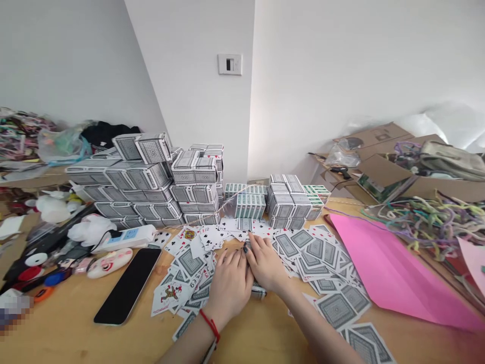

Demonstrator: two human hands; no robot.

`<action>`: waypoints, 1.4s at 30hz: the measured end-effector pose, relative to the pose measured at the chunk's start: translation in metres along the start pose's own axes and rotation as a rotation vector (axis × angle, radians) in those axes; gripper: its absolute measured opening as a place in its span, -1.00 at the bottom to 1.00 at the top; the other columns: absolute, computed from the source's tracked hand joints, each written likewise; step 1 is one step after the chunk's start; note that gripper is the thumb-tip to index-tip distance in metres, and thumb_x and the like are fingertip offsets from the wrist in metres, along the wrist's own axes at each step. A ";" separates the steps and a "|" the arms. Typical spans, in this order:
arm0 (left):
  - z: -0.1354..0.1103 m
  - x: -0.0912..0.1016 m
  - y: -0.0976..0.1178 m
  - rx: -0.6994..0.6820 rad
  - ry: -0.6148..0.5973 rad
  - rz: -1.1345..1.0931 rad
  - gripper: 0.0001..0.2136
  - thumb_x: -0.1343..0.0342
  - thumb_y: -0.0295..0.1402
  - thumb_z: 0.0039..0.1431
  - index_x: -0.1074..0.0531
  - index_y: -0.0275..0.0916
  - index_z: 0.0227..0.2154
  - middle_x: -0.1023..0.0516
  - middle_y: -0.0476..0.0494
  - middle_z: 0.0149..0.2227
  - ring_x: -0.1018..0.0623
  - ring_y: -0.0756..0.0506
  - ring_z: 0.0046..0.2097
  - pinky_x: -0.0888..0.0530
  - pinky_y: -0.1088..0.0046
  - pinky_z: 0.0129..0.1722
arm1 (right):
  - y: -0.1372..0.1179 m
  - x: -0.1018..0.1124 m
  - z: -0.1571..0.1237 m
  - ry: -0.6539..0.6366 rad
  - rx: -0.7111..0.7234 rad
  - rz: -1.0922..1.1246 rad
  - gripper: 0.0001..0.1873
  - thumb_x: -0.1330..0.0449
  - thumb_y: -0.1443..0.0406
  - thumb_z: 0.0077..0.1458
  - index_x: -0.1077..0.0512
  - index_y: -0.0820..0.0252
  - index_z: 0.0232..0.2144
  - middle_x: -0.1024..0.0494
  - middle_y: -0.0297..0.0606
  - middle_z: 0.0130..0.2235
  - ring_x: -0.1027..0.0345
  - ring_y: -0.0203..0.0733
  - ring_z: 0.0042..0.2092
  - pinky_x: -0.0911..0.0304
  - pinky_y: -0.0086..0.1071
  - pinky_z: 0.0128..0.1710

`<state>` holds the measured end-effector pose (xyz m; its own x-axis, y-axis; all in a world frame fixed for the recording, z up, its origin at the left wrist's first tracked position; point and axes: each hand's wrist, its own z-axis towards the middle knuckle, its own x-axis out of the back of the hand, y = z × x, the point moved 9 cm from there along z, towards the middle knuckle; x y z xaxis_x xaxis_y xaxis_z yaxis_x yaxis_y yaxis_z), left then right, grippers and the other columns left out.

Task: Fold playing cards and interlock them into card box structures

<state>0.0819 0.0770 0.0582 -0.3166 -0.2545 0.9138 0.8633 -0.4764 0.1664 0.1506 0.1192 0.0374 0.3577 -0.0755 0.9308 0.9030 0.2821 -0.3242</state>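
My left hand (pixel 232 280) and my right hand (pixel 265 263) meet at the middle of the table, fingers curled over a pack of playing cards (pixel 259 291). Only the pack's near end shows below my palms; the rest is hidden under them. A red string bracelet (pixel 210 323) circles my left wrist. Loose playing cards (pixel 191 263) are strewn to the left, some face up, with a joker (pixel 172 296) among them. More cards (pixel 318 253) spread to the right, mostly backs up. Beyond my fingertips lies a row of face-up cards (pixel 212 237).
Stacked grey card boxes (pixel 132 177) rise at the back left, with a smaller grey stack (pixel 290 202) and green boxes (pixel 250 205) right of them. A black phone (pixel 129 285) lies left. Pink paper (pixel 394 273), tangled yarn (pixel 435 222) and a cardboard carton (pixel 394 174) occupy the right.
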 end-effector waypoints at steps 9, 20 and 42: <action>0.009 0.016 -0.058 0.154 0.144 -0.085 -0.65 0.12 -0.46 0.11 -0.35 -0.20 -0.04 -0.42 -0.21 0.00 -0.34 -0.22 0.07 -0.28 0.14 0.05 | 0.041 0.013 -0.027 -0.163 -0.444 -0.126 -0.60 0.10 0.19 0.16 -0.44 0.29 -0.21 -0.54 0.01 -0.33 -0.43 0.02 -0.28 -0.23 -0.24 -0.33; 0.061 -0.046 -0.061 0.128 -0.322 -0.265 -0.74 0.19 -0.42 0.15 -0.41 -0.24 -0.45 -0.52 -0.15 -0.39 -0.48 -0.10 -0.33 -0.35 0.43 -0.34 | 0.035 -0.022 0.015 -0.268 -0.279 0.160 -0.64 0.16 0.43 0.15 -0.43 0.29 -0.26 -0.56 -0.09 -0.31 -0.42 -0.20 -0.25 -0.13 -0.46 -0.34; 0.059 -0.059 -0.049 -0.049 -0.426 -0.212 -0.73 0.29 -0.40 0.20 -0.35 -0.21 -0.36 -0.49 -0.16 -0.33 -0.45 -0.16 -0.20 -0.34 0.31 -0.20 | 0.022 -0.020 0.011 -0.222 -0.183 -0.108 -0.82 0.05 0.43 0.10 -0.30 0.27 -0.25 -0.52 -0.09 -0.31 -0.42 -0.12 -0.30 -0.07 -0.43 -0.42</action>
<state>0.0817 0.1646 0.0184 -0.2855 0.2153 0.9339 0.7743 -0.5224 0.3572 0.1608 0.1374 0.0131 0.2144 0.1206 0.9693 0.9681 0.1057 -0.2273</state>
